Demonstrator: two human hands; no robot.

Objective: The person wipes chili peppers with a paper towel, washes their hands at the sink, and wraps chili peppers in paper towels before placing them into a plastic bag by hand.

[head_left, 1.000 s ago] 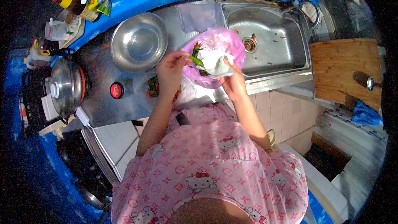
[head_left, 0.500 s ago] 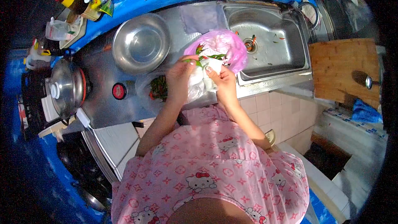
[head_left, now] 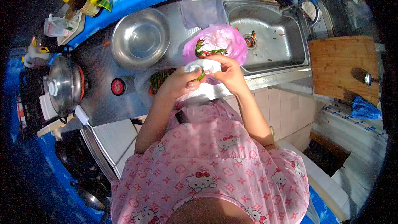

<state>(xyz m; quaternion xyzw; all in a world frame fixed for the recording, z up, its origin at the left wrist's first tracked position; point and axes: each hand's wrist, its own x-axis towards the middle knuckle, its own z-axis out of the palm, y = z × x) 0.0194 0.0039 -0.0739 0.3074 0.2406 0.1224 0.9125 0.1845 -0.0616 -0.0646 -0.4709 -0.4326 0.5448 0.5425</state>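
Two bare hands meet at the centre of the frame, with one green pepper (head_left: 200,76) between their fingertips. Its visible part slants from lower left to upper right, and the rest is hidden by fingers and the white cloth (head_left: 212,65). The left hand (head_left: 176,85) looks nearer to it: the fingers are curled almost closed, apparently gripping the pepper against the cloth. From the right, the right hand (head_left: 233,77) pinches the cloth, thumb and fingers nearly together; whether its thumb also touches the pepper I cannot tell. Just above the hands, more chili peppers (head_left: 199,48) lie at the pink bag (head_left: 237,41). A dark heap of peppers (head_left: 157,81) sits beside the left wrist, and the sink (head_left: 286,63) fills the upper right.
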